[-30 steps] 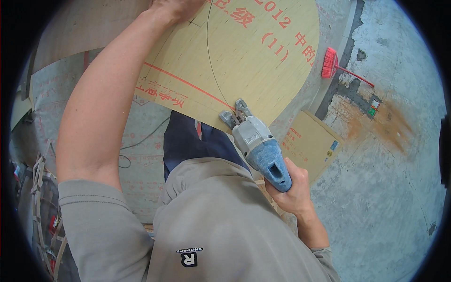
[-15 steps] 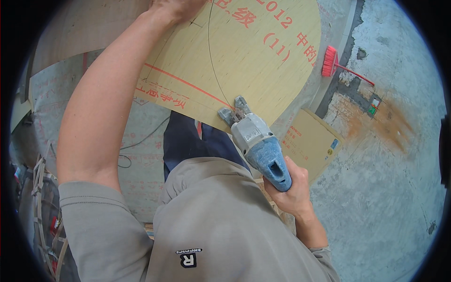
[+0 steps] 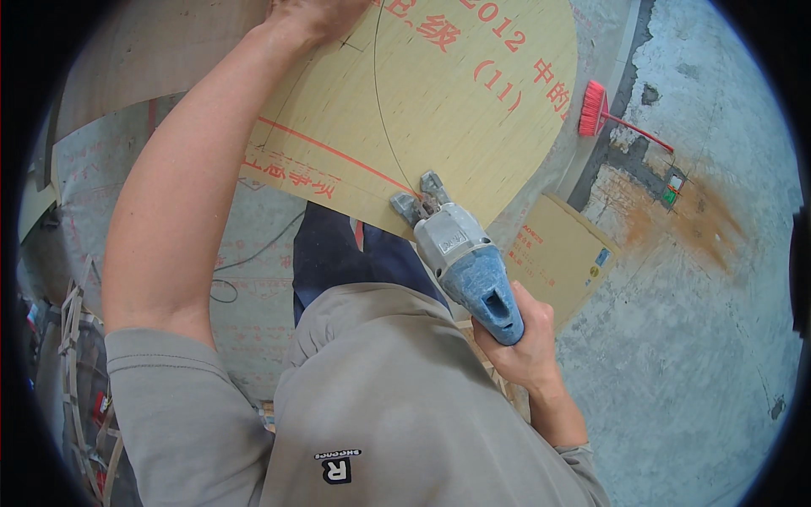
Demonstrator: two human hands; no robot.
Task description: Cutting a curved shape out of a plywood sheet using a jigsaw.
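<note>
A pale yellow wooden board (image 3: 481, 127) with red print and a curved pencil line spans the upper middle. My right hand (image 3: 524, 342) is wrapped round the handle of a blue and silver jigsaw (image 3: 473, 270). The saw's forked metal shoe rests at the board's near edge, where the curved line meets it; the blade itself is hard to make out. At the top, my left hand (image 3: 314, 19) lies against the board, its fingers mostly cut off by the picture's edge.
A red broom (image 3: 594, 110) lies on the concrete floor at the right. Below the board's right side is a brown printed panel (image 3: 562, 262). A dark cord (image 3: 253, 253) runs at left, and strapped clutter (image 3: 76, 372) fills the lower left.
</note>
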